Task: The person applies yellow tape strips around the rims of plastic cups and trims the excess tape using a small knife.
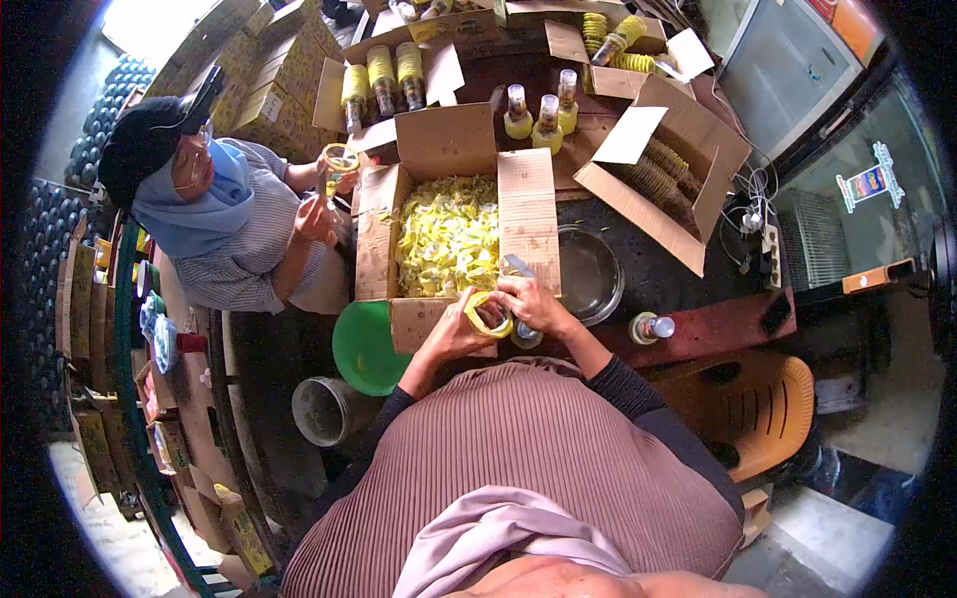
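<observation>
My left hand (461, 329) is wrapped round a yellow-rimmed cup (487, 315) at the near edge of an open cardboard box (528, 214). Against the cup's right side, my right hand (531, 304) is closed on a small tool with a greyish blade (517, 265); its grip is hidden in the fingers. Many yellow wrapped pieces (449, 239) fill the box. Just below my hands stands a clear-topped container (526, 335), partly covered by them.
A co-worker (239, 219) at the left holds a similar cup (341, 157). Beside the box are a green basin (371, 349), a grey bucket (324, 411) and a metal bowl (590, 274). One bottle (651, 328) stands at right; boxes of stacked cups (658, 169) lie behind.
</observation>
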Available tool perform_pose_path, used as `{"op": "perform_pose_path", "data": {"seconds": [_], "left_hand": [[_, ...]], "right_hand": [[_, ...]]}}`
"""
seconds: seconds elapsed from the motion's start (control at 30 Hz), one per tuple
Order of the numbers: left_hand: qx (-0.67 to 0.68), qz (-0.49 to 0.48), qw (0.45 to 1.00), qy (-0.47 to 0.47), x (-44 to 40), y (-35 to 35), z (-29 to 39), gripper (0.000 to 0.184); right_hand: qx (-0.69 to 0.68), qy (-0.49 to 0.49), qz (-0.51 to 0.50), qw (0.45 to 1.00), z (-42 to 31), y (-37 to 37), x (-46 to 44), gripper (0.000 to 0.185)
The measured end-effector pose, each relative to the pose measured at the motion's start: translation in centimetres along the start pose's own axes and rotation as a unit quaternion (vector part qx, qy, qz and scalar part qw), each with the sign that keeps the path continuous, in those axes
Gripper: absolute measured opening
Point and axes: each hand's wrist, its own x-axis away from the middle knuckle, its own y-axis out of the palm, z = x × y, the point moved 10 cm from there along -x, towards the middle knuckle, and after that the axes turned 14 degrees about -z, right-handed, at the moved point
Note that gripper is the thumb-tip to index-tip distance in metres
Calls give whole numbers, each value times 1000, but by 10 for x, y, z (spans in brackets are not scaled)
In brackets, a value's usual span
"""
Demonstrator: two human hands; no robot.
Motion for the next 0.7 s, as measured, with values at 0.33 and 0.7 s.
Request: {"op": "perform_pose_path", "data": {"seconds": [0.33,0.7], "left_hand": [[-181,113,975,-63,3,2,3,48],[-227,268,936,-15,47,-24,16,40]], "right_hand": [[-441,-41,18,896,32,24,-5,22],[-429,8,272,861,93,-61,42,20]]}}
